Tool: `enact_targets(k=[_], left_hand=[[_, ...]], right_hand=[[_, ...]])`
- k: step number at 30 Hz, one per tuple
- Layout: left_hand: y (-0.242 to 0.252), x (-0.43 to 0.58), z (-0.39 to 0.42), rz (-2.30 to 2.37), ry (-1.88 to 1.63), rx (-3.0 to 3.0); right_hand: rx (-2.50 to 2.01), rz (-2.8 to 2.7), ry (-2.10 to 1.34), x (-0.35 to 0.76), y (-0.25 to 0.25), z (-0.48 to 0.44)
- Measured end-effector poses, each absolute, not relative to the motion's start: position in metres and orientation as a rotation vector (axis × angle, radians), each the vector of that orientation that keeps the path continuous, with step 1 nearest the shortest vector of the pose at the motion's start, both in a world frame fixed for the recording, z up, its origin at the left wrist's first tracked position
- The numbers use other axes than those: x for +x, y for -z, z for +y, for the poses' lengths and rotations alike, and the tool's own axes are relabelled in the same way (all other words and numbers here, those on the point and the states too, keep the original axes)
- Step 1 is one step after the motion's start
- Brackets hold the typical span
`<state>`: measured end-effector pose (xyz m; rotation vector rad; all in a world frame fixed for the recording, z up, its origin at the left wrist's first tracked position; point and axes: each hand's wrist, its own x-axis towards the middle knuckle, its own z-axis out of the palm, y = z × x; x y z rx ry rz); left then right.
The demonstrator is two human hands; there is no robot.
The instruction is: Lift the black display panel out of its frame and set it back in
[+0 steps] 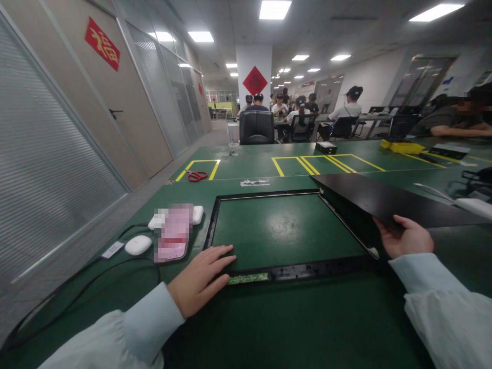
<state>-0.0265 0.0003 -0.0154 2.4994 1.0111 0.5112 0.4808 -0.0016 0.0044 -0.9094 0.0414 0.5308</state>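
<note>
A black rectangular frame point(307, 270) lies flat on the green table, its inside showing the bare tabletop. Along its near side, at the left, sits a strip of green circuit board point(249, 278). My left hand point(205, 277) rests with fingers stretched over the frame's near left corner, touching it. To the right, my right hand point(406, 238) grips the near edge of a thin black panel point(378, 197), thumb on top and fingers beneath. The panel is tilted, raised off the table beside the frame's right side. The fingers under it are partly hidden.
Left of the frame are a pink phone point(175, 233), a white round device point(138, 245) and black cables point(88, 264). Red-handled scissors point(197, 176), a small black box point(326, 147) and a yellow object point(402, 147) lie farther back. Several people sit at far tables; one person leans at right.
</note>
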Motion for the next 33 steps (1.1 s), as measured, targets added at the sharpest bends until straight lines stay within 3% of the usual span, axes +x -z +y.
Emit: enact_targets(k=[13, 25, 33], left_hand=[[0.011, -0.019, 0.000, 1.037, -0.845, 2.102], [-0.039, -0.010, 0.006, 0.873, -1.169, 0.653], [-0.052, -0.015, 0.002, 0.898, -1.121, 0.776]], right_hand=[[-0.831, -0.069, -0.712, 0.437, -0.051, -0.026], [-0.981, -0.221, -0.926, 0.442, -0.042, -0.040], [-1.136, -0.311, -0.929, 0.434, -0.038, -0.039]])
